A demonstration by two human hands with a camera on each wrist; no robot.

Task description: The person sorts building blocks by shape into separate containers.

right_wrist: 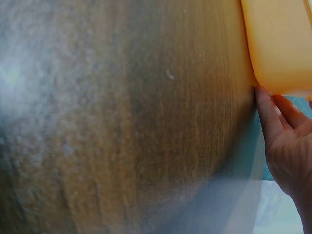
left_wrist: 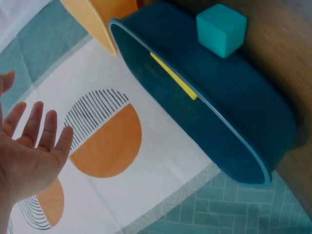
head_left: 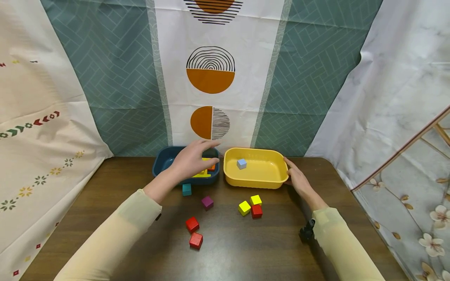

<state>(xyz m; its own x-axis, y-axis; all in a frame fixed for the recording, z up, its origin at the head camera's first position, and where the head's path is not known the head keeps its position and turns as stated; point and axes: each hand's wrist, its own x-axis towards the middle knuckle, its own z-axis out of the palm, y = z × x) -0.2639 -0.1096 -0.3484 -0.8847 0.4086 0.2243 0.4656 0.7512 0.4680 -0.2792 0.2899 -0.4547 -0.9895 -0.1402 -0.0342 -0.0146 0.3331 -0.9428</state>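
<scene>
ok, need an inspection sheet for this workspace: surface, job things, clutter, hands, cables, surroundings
Surface: dark wooden table, bare apart from the things below.
Job things: blue tub holding yellow and orange pieces; yellow tub beside it holding one pale blue cube.
Clutter: loose cubes in front of the tubs: teal cube, purple cube, two yellow cubes, three red cubes.
Hands: left hand open over the blue tub, holding nothing; right hand with straight fingers against the yellow tub's right side.
Cables: nothing seen.
Surroundings: patterned cloth backdrops behind and at both sides.
</scene>
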